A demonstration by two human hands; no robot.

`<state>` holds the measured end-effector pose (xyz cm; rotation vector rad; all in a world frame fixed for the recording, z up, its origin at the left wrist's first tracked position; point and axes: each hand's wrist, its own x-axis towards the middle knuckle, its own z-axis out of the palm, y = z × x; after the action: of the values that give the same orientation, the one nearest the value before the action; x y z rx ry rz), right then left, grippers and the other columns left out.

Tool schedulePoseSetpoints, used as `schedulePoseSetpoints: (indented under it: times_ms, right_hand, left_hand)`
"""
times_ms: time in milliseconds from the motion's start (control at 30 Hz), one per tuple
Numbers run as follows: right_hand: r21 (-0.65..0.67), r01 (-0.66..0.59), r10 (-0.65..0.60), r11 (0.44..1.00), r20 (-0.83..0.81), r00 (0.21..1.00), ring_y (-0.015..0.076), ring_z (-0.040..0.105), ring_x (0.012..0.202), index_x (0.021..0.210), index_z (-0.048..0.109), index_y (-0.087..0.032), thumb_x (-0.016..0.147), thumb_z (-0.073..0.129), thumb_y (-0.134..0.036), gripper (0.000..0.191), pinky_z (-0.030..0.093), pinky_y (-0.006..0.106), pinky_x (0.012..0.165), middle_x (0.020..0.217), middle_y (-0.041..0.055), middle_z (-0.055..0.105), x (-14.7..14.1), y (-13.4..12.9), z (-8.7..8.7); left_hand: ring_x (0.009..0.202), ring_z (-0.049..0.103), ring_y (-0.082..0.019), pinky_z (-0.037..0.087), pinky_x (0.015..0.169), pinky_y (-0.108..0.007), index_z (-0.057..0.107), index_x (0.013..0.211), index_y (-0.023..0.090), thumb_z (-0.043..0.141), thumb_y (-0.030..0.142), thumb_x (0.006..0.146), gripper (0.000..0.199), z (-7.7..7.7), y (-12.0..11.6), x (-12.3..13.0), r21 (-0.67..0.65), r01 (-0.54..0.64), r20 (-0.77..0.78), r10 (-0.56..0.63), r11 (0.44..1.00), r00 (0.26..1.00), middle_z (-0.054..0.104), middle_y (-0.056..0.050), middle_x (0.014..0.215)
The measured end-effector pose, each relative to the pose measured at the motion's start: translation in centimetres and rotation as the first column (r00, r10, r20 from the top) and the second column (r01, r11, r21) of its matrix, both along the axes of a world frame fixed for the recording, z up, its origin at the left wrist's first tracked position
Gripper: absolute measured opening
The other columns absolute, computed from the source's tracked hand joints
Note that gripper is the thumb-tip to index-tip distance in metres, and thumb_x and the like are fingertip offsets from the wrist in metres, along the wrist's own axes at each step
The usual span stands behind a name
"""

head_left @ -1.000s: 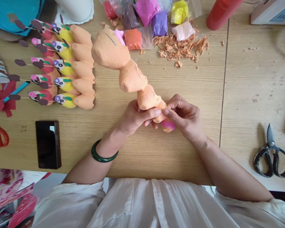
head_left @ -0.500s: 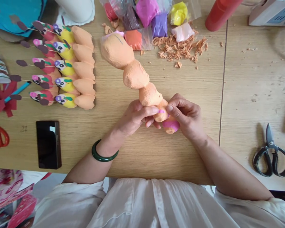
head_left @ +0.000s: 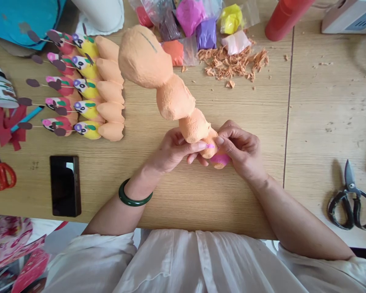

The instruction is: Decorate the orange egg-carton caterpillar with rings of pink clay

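Note:
Between my hands is a string of joined peach-orange foam lumps (head_left: 175, 97), biggest at its far upper-left end and smaller toward me. A dark line marks the big lump. My left hand (head_left: 172, 150) grips the string near its small end, thumb lying by a pink strip (head_left: 210, 146) on one lump. With thumb and fingertips pressed together, my right hand (head_left: 240, 148) pinches the same lump's right side. Beneath it, the end lump (head_left: 219, 160) carries a pink band, partly hidden by my right fingers. Whether a loose bit of clay sits in either pinch is hidden.
Painted figures in yellow, red and peach (head_left: 88, 103) stand in rows at left. A phone (head_left: 65, 186) and red-handled scissors (head_left: 3, 176) lie nearer. Bagged coloured clay (head_left: 206, 32) and orange shavings (head_left: 232, 63) are at the back. Black-handled shears (head_left: 350, 195) rest at right.
The big end of the foam string has tipped up toward the camera and slightly left. Both hands keep their hold in nearly the same place. The whole view has shifted slightly.

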<state>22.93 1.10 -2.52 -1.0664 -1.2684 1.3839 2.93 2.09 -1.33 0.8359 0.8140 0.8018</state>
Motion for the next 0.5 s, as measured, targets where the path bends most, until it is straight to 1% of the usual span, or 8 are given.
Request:
schedulePoseSetpoints:
  times_ms: [100,233,367,433,500]
  right_hand:
    - [-0.008,0.012,-0.012,1.000,-0.014,1.000,0.0150,0.056,0.071,0.072,0.073,-0.022,0.093,0.086,-0.060,0.045,0.050,0.033,0.071,0.078,0.0006,0.062,0.03,-0.02,-0.06]
    - [-0.011,0.002,-0.002,1.000,-0.011,1.000,0.0154,0.057,0.072,0.072,0.073,-0.022,0.094,0.085,-0.060,0.045,0.051,0.034,0.072,0.079,0.0008,0.063,0.00,-0.10,-0.05]
    - [0.020,-0.018,0.018,1.000,0.000,1.000,0.0159,0.059,0.073,0.074,0.074,-0.022,0.097,0.082,-0.057,0.042,0.052,0.034,0.076,0.078,0.0008,0.063,-0.13,-0.14,-0.11]
    - [0.042,-0.023,0.022,0.999,0.006,1.000,0.0153,0.058,0.073,0.074,0.074,-0.022,0.098,0.082,-0.055,0.042,0.052,0.034,0.077,0.077,0.0005,0.063,-0.21,-0.13,-0.12]
    - [0.046,-0.020,0.019,0.999,0.015,1.000,0.0151,0.058,0.073,0.073,0.074,-0.022,0.098,0.082,-0.055,0.042,0.052,0.034,0.077,0.077,0.0004,0.064,-0.27,-0.14,-0.09]
  left_hand:
    - [0.042,0.048,-0.005,0.070,0.059,-0.027,0.077,0.092,0.017,0.095,0.039,0.081,0.031,-0.05,0.03,-0.05,-0.006,0.007,0.007,-0.007,1.000,1.000,0.058,0.009,0.053]
    - [0.040,0.048,-0.004,0.069,0.057,-0.026,0.078,0.092,0.016,0.097,0.043,0.079,0.036,-0.10,0.03,-0.02,-0.026,0.000,0.005,0.000,1.000,1.000,0.064,0.007,0.057]
    - [0.040,0.043,-0.004,0.067,0.055,-0.026,0.077,0.088,0.015,0.094,0.038,0.077,0.031,-0.06,-0.15,0.27,-0.006,-0.045,-0.083,0.044,0.999,0.996,0.058,0.009,0.052]
    - [0.039,0.042,-0.004,0.063,0.050,-0.026,0.074,0.085,0.016,0.093,0.037,0.074,0.030,-0.06,-0.22,0.43,0.005,-0.091,-0.136,0.091,0.996,0.987,0.055,0.009,0.051]
    - [0.039,0.043,-0.005,0.053,0.042,-0.021,0.072,0.084,0.017,0.092,0.038,0.073,0.031,-0.09,-0.23,0.47,0.016,-0.114,-0.171,0.115,0.993,0.978,0.058,0.008,0.053]
